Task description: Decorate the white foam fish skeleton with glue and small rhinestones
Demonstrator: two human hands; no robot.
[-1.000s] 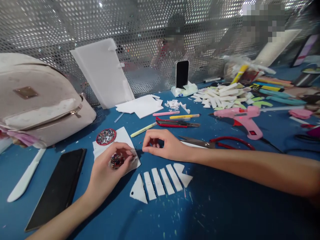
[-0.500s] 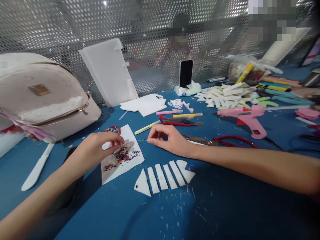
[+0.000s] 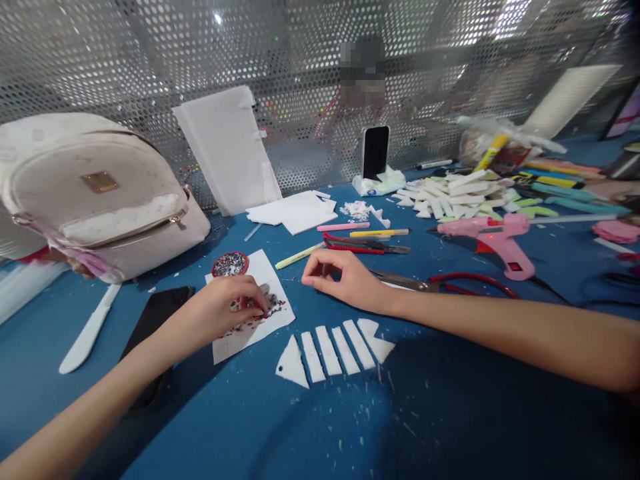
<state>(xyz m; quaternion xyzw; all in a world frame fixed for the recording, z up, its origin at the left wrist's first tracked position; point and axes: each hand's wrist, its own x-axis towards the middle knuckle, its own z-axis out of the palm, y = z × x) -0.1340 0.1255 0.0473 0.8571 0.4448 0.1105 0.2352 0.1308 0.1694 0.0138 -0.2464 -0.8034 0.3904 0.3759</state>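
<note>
White paper (image 3: 234,349) lies left of centre in the head view, scattered with small coloured beads (image 3: 275,305). Over it, the left hand (image 3: 227,298) reaches down with its fingertips drawn close together among the beads; whether they grip one, I cannot tell. A red-rimmed dish (image 3: 215,269) of beads sits at the paper's upper left. Near mid-frame, the right hand (image 3: 350,280) rests with thumb and fingers curled in a narrow pinch, anything between them too small to tell. White fish pieces (image 3: 328,351) lie below it, with scissors (image 3: 417,285) to its right.
</note>
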